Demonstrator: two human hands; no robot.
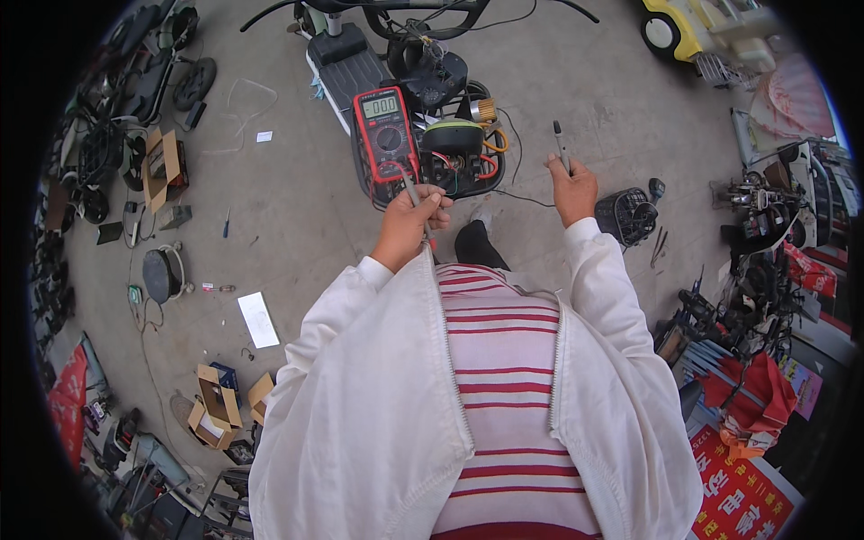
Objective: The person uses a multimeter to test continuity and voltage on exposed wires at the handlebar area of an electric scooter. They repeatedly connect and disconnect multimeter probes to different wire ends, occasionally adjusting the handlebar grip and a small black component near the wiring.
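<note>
In my left hand [414, 220] a slim grey test probe [409, 187] is pinched between the fingers, with a red part at its lower end. Just above that hand a red multimeter [387, 135] with a lit display and a dark dial leans on the scooter. My right hand [574, 187] is closed on a grey, dark-tipped test probe [560, 144] pointing up, held apart from the scooter. A thin black lead [526, 200] runs towards it. Beside the meter, the electric scooter [346, 63] shows an opened compartment with coloured wires [459, 164] and a black-and-green round part [453, 137].
A black basket [627, 216] stands right of my right hand. On the left floor lie a screwdriver [226, 223], a white sheet [258, 319] and open cardboard boxes [165, 171]. Parked scooters [99, 153] line the left; a yellow toy vehicle [711, 31] is at the upper right.
</note>
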